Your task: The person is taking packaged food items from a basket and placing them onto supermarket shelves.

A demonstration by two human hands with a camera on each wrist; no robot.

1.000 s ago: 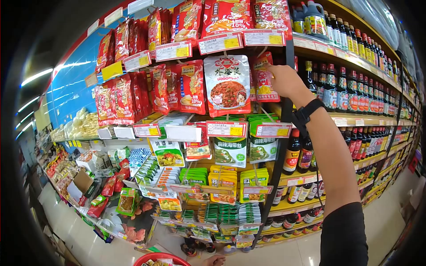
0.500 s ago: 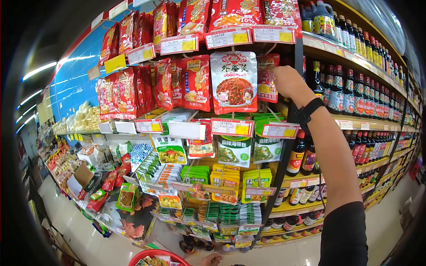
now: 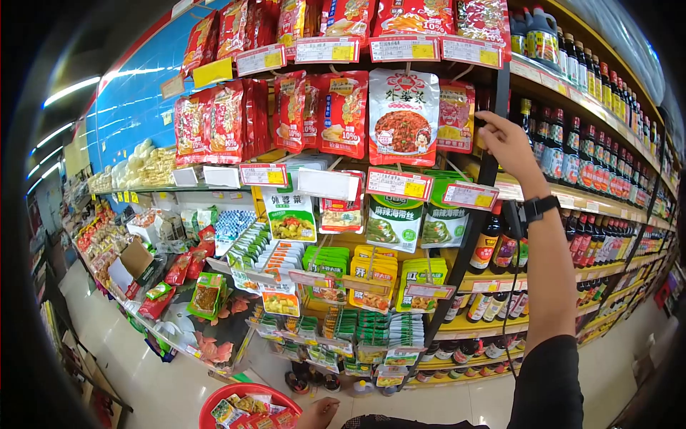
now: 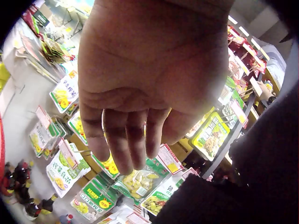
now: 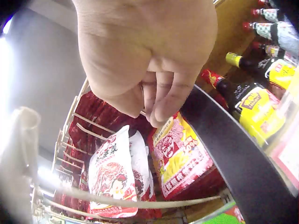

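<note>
My right hand [image 3: 506,143] is raised beside the black shelf post, its fingers loosely bent and holding nothing. Just left of the fingertips hangs a red and yellow food packet [image 3: 456,118]; the right wrist view shows this packet [image 5: 180,158] below the fingers. Next to it hangs a white and red pouch with a picture of a bowl of food [image 3: 404,118]. Low down, my left hand [image 3: 318,415] hangs by a red basket [image 3: 207,411] with several packets inside. In the left wrist view the left hand [image 4: 149,88] has its fingers loosely extended and grips nothing.
Rows of red packets [image 3: 211,125] and green pouches [image 3: 393,218] hang on hooks with price tags. The black post [image 3: 493,136] divides them from shelves of sauce bottles [image 3: 586,146] on the right. Packets and boxes lie on a low display [image 3: 179,336] at left.
My right hand has drawn back to the right from the red and yellow packet, which still hangs there. The view has shifted, showing more of the basket below.
</note>
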